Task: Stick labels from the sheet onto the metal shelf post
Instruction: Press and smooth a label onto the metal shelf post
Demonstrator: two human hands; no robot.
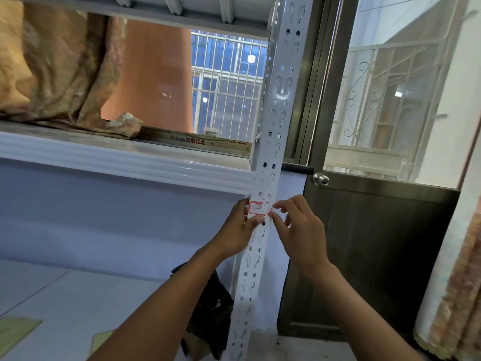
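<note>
A white perforated metal shelf post (pixel 276 121) runs from the top of the view down to the floor. A small white label with a red border (pixel 258 207) lies across the post at about mid height. My left hand (pixel 238 230) reaches from the left of the post; its thumb presses the label's lower edge. My right hand (pixel 299 230) is at the post's right edge, thumb and forefinger pinching the label's right end. The label sheet is not in view.
A white shelf board (pixel 125 162) joins the post from the left, with orange patterned bedding (pixel 52 69) on top. A brown door with a round knob (pixel 320 180) stands right of the post. A dark bag (pixel 210 313) lies on the floor by the post's foot.
</note>
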